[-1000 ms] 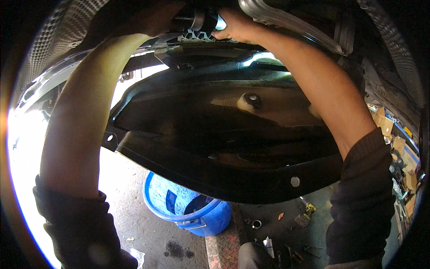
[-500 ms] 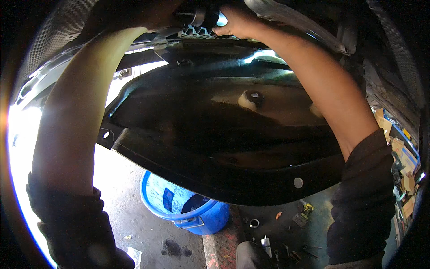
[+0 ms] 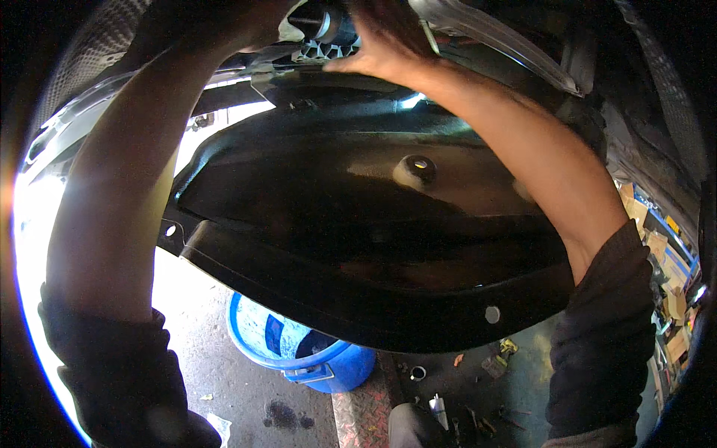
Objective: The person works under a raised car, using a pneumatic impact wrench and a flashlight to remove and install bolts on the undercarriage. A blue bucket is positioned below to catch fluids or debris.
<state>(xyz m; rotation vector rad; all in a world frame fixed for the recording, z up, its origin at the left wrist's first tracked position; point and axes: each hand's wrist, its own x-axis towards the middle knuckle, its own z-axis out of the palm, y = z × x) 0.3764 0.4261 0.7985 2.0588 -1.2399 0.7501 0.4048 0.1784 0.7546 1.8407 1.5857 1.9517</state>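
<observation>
Both my arms reach up to the underside of a vehicle at the top of the view. My right hand (image 3: 385,46) is beside a dark cylindrical part (image 3: 340,28), its thumb stretched out leftward below it and apart from the fingers. Those fingers run up into shadow. On the cylinder's other side is my left hand (image 3: 272,28), mostly dark, with its fingers too hidden to read. Just under the cylinder a ribbed, honeycomb-like piece (image 3: 326,51) shows. Below my hands hangs a large black panel (image 3: 299,261) with round holes and a raised, hollowed boss (image 3: 415,172).
A blue bucket (image 3: 340,373) stands on the floor under the panel's front edge. Tools and a white tube (image 3: 439,411) lie on the floor near my knee (image 3: 414,427). Cardboard pieces (image 3: 676,306) are piled at the right. A grey curved bar (image 3: 508,48) runs overhead.
My right hand has shifted slightly left and its thumb has spread away from the cylinder. My left hand has moved a little, baring more of the cylinder's end. The view has shifted slightly.
</observation>
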